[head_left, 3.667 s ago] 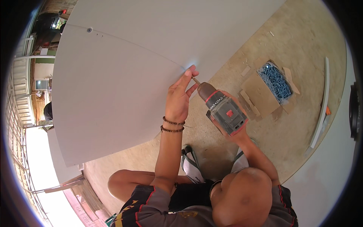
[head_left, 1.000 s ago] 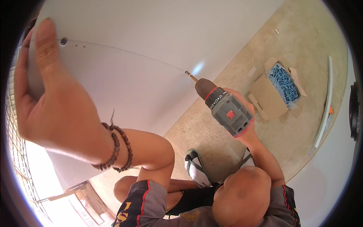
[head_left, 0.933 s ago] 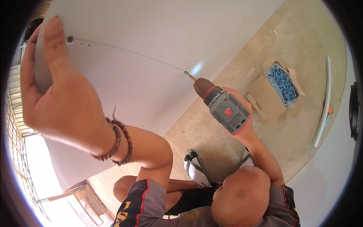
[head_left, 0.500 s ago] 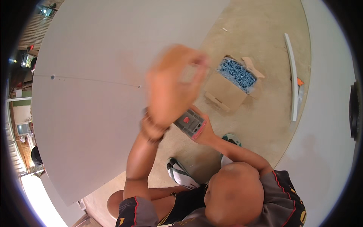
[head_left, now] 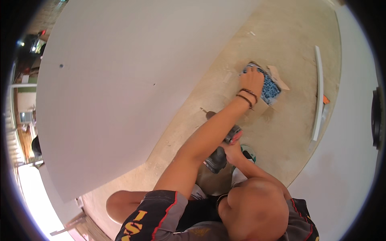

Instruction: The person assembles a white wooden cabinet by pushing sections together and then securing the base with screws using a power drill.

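The left hand point(head_left: 252, 80), its grip hidden, reaches into blue screws point(head_left: 270, 89) beneath it, while the right hand point(head_left: 232, 152) holds the drill point(head_left: 235, 135), which the crossing left forearm point(head_left: 221, 125) could knock if lowered.
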### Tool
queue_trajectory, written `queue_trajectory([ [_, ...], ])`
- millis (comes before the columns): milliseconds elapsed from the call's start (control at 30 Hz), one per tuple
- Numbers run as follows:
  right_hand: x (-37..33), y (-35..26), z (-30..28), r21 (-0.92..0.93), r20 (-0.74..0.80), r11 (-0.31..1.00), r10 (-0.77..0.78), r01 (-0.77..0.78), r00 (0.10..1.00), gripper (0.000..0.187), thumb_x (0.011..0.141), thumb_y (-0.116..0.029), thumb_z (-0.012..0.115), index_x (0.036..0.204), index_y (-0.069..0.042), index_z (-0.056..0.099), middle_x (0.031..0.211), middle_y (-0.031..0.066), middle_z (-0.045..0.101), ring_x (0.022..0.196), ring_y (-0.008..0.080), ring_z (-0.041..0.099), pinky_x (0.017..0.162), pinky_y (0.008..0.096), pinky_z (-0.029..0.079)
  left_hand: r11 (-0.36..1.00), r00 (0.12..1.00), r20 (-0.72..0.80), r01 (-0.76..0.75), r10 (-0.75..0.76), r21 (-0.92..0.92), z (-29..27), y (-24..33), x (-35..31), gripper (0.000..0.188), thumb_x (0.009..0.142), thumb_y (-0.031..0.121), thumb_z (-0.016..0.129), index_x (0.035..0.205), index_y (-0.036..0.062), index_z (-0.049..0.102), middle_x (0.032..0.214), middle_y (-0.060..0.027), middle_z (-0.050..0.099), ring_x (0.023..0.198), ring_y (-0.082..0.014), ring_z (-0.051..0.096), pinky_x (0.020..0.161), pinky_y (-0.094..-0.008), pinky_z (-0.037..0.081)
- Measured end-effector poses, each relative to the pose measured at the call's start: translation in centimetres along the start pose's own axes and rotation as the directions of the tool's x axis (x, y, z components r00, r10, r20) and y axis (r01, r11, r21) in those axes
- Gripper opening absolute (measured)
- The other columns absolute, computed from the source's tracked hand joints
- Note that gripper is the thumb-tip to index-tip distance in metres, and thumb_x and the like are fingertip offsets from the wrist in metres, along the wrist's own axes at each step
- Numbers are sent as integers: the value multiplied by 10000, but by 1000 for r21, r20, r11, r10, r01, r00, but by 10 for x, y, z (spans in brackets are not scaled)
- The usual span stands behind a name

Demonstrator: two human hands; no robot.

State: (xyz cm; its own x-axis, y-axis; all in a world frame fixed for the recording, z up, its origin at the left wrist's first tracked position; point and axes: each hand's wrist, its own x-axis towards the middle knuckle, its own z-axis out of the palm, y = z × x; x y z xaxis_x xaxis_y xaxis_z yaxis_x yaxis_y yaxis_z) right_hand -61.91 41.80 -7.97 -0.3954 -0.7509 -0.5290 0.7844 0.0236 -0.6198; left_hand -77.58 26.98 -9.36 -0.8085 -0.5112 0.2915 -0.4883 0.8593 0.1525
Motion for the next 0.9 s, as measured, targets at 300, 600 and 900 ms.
queue_trajectory([
  [300,12,10,-7,177,17,953,247,-246,969,181,786,31,623,959,-10,591,784,60,611,658,168,587,620,312,490,228,829,109,274,-548,-934,-84,-50,-61,204,916,103,630,1085,-12,626,813,-77,652,725,-140,641,681,-312,549],
  [600,36,39,-4,314,125,863,377,-397,918,248,802,-46,622,1041,14,588,755,45,560,645,157,550,665,324,498,-351,317,522,462,-792,-814,-41,-159,-185,195,948,133,612,1063,-25,616,953,-79,676,854,-180,676,746,-308,575],
  [900,51,56,-10,268,112,891,350,-368,930,264,784,-2,632,1037,-12,557,921,78,635,654,158,579,610,325,508,-459,371,608,416,-702,-785,-25,-158,-189,239,932,185,652,1069,-6,607,969,-85,673,900,-190,671,732,-284,547],
])
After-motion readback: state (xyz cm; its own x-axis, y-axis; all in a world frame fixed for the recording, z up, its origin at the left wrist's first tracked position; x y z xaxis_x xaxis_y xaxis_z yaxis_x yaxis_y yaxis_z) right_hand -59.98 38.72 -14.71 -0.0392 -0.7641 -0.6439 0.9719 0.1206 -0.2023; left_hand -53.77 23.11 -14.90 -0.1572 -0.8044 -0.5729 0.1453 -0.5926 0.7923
